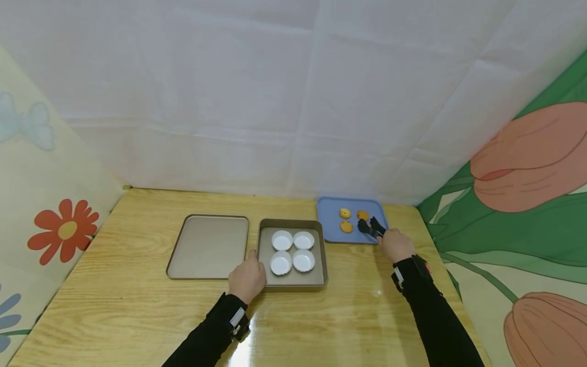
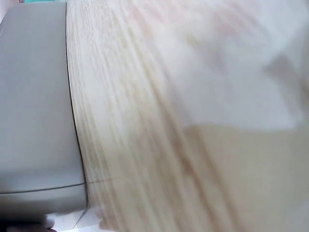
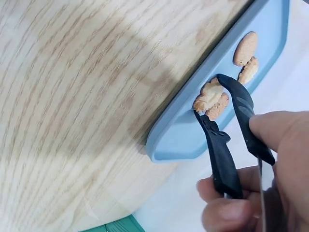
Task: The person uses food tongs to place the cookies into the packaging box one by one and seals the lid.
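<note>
Gripping the black tongs [image 3: 223, 164] in your right hand [image 1: 396, 245], you hold their tips on either side of one cookie [image 3: 208, 95] on the blue tray [image 1: 329, 224], where three other cookies [image 1: 346, 227] lie. Your left hand [image 1: 247, 278] is at the left side of the square pan [image 1: 293, 288] bearing four white cups [image 1: 303, 260]; whether its fingers curl round the rim, one cannot tell. Left of that lies a flat lid-like sheet [image 1: 208, 247].
</note>
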Tool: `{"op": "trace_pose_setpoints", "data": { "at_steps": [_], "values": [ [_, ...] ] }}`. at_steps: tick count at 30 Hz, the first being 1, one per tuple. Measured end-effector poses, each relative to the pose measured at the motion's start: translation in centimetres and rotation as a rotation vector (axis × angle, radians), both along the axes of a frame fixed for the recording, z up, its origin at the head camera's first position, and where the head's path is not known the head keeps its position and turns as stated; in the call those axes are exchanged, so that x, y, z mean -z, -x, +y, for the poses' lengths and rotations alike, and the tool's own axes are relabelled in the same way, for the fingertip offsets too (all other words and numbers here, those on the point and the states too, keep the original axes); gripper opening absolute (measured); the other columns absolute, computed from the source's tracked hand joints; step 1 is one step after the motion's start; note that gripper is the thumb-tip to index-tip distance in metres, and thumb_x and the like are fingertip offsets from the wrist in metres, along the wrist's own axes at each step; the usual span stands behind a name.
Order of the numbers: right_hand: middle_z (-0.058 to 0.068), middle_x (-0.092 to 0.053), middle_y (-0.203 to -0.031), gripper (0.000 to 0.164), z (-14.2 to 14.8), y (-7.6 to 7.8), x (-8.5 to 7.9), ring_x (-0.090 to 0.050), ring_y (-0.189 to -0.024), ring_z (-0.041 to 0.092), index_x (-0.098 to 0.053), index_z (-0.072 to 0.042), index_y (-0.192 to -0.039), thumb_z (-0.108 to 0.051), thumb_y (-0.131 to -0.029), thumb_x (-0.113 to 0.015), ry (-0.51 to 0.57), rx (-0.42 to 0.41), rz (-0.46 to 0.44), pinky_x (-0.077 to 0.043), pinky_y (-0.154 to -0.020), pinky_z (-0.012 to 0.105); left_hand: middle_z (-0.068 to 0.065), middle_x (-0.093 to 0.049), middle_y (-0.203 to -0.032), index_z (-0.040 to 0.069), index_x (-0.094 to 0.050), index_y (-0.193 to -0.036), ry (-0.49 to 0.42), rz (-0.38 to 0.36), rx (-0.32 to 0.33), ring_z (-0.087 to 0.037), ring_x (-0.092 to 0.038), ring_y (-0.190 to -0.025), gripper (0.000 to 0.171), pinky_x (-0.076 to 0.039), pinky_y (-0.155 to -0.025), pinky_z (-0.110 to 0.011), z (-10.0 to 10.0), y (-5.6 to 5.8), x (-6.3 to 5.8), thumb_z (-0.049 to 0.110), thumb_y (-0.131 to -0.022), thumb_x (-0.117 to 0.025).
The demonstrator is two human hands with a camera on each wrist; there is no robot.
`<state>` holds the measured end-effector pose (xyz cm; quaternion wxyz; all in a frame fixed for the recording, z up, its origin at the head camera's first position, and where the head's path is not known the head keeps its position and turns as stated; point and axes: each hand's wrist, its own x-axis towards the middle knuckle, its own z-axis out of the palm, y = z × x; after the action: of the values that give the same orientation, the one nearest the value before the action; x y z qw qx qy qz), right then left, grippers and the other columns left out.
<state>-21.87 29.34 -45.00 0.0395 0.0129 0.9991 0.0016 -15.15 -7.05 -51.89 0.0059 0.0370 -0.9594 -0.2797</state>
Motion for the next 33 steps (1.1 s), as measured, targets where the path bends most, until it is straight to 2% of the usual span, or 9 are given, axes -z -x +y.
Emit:
{"op": "trace_pose_setpoints", "data": {
  "at_steps": [5, 11, 16, 20, 23, 27, 30, 33],
  "values": [
    [0.016, -0.051, -0.066, 0.035, 0.3, -0.1, 0.0, -0.054, -0.054, 0.029, -0.057, 0.007, -0.07, -0.022, -0.089, -0.055, 0.052, -0.023, -0.003, -0.044, -0.051, 0.045, -0.018, -0.062, -0.072, -0.006, -0.049, -0.119, 0.002, -0.004, 0.007, -0.032, -0.058, -0.056, 0.038, -0.041, -0.047, -0.045, 0.0, 0.0, 0.3, 0.014, -0.089, -0.038],
    [0.016, -0.052, -0.066, 0.034, 0.8, -0.2, 0.0, -0.053, -0.053, 0.027, -0.057, 0.006, -0.071, -0.022, -0.09, -0.054, 0.085, -0.016, 0.009, -0.043, -0.049, 0.043, -0.016, -0.06, -0.068, -0.007, -0.048, -0.119, 0.005, -0.003, 0.008, -0.031, -0.057, -0.054, 0.038, -0.041, -0.046, -0.044, 0.0, 0.0, 0.3, 0.014, -0.089, -0.039],
    [0.015, -0.048, -0.064, 0.033, 1.2, -0.5, -0.4, -0.049, -0.05, 0.026, -0.054, 0.008, -0.075, -0.021, -0.091, -0.053, 0.081, -0.053, 0.061, -0.041, -0.048, 0.041, -0.016, -0.059, -0.067, -0.007, -0.047, -0.121, 0.004, -0.012, 0.009, -0.03, -0.056, -0.053, 0.039, -0.04, -0.045, -0.042, 0.0, 0.0, 0.1, 0.015, -0.09, -0.039],
    [0.014, -0.045, -0.063, 0.032, 0.8, -0.8, -1.5, -0.045, -0.047, 0.024, -0.053, 0.007, -0.076, -0.021, -0.091, -0.053, 0.095, -0.092, 0.142, -0.037, -0.045, 0.038, -0.016, -0.059, -0.068, -0.007, -0.047, -0.122, 0.0, -0.01, 0.01, -0.028, -0.054, -0.051, 0.04, -0.039, -0.044, -0.041, -0.1, 0.0, 0.1, 0.014, -0.09, -0.038],
    [0.012, -0.044, -0.06, 0.032, -0.3, -1.0, -2.5, -0.043, -0.043, 0.021, -0.054, 0.007, -0.076, -0.022, -0.09, -0.056, 0.08, -0.149, 0.234, -0.034, -0.041, 0.035, -0.015, -0.057, -0.065, -0.007, -0.046, -0.122, -0.002, -0.012, 0.01, -0.026, -0.052, -0.049, 0.04, -0.038, -0.043, -0.04, -0.2, 0.0, 0.2, 0.014, -0.09, -0.037],
    [0.011, -0.046, -0.059, 0.033, -3.0, -1.4, -3.9, -0.039, -0.039, 0.018, -0.058, 0.006, -0.08, -0.026, -0.088, -0.06, 0.003, -0.268, 0.368, -0.03, -0.038, 0.031, -0.014, -0.057, -0.064, -0.007, -0.047, -0.121, -0.003, -0.02, 0.007, -0.026, -0.052, -0.049, 0.039, -0.037, -0.042, -0.039, -0.2, 0.0, 0.2, 0.015, -0.09, -0.037],
    [0.014, -0.054, -0.068, 0.035, -5.3, -1.9, -4.5, -0.037, -0.036, 0.016, -0.061, 0.007, -0.091, -0.028, -0.086, -0.062, -0.05, -0.367, 0.449, -0.027, -0.036, 0.029, -0.017, -0.06, -0.07, -0.007, -0.047, -0.121, -0.008, -0.024, 0.003, -0.029, -0.056, -0.053, 0.039, -0.039, -0.045, -0.042, -0.2, 0.1, 0.2, 0.015, -0.09, -0.037],
    [0.017, -0.059, -0.078, 0.04, -7.4, -2.5, -4.3, -0.037, -0.036, 0.014, -0.061, 0.008, -0.101, -0.029, -0.086, -0.062, -0.08, -0.451, 0.476, -0.026, -0.035, 0.027, -0.019, -0.062, -0.075, -0.006, -0.047, -0.122, -0.007, -0.025, -0.002, -0.032, -0.058, -0.057, 0.04, -0.041, -0.049, -0.045, -0.1, 0.1, 0.2, 0.015, -0.09, -0.036]
  ]
}}
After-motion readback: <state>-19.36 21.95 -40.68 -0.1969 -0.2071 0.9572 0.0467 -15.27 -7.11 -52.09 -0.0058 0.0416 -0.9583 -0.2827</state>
